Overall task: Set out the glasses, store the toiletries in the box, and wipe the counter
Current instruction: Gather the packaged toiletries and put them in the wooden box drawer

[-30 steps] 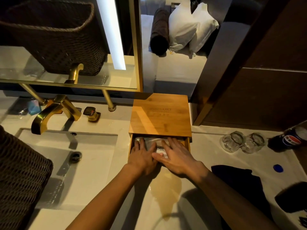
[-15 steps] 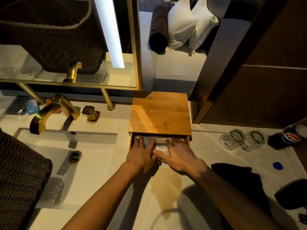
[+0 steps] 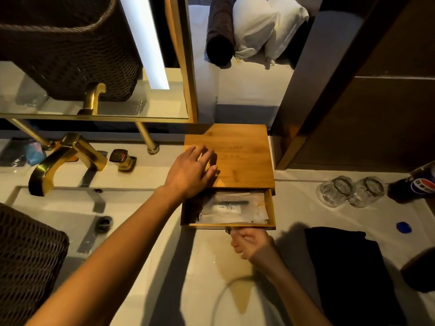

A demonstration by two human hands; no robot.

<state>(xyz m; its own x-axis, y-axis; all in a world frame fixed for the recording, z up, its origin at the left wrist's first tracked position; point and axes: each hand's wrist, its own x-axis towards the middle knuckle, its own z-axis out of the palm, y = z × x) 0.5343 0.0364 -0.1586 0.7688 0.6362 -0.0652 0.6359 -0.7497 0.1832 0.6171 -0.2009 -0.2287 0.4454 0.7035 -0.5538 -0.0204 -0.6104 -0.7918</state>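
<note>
Pepsi logo on the dark bottle (image 3: 421, 184); engraved lettering on the wooden box (image 3: 237, 158) lid (too faint to read)

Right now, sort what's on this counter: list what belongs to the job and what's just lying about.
Job:
wooden box, drawer open
packaged toiletries in the drawer
two glasses, side by side
dark cloth
left hand on the box lid
right hand at the drawer front

Lying about:
cola bottle
blue cap
wicker basket
</note>
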